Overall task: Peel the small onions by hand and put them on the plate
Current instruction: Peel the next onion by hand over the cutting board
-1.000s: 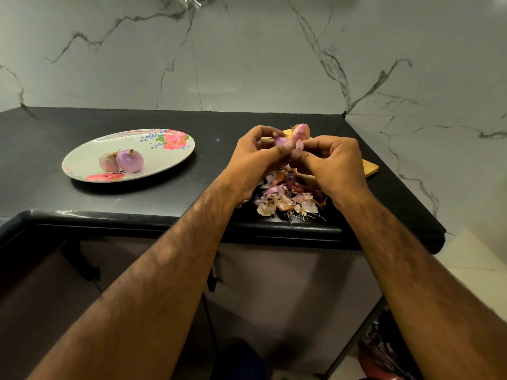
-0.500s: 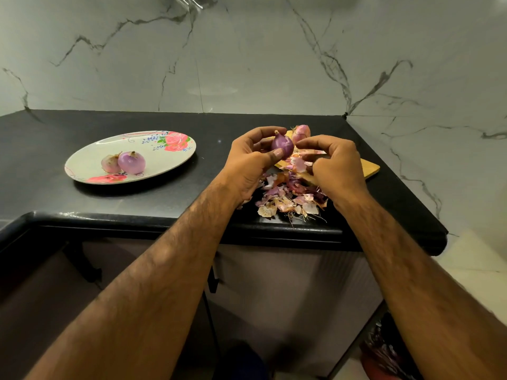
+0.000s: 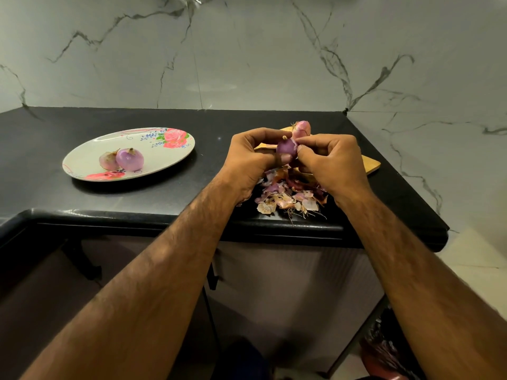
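Note:
My left hand (image 3: 251,157) grips a small purple onion (image 3: 286,147) from the left, held above the counter. My right hand (image 3: 333,160) pinches the onion's skin on its right side with fingertips curled. Behind both hands another unpeeled onion (image 3: 301,126) lies on a wooden board (image 3: 370,164). To the left, an oval floral plate (image 3: 153,165) carries two peeled onions (image 3: 129,159) side by side. A heap of onion peels (image 3: 288,197) lies under my hands near the counter's front edge.
The black counter (image 3: 192,196) ends at a rounded front edge and at a corner on the right. Marble walls rise behind and to the right. Below the counter stand dark cabinet fronts, with a dark bag on the floor at the lower right.
My right hand pulled away half a second ago, dropping a strip of skin, and has come back to pinch the onion again. The left hand still holds the onion, turned a little.

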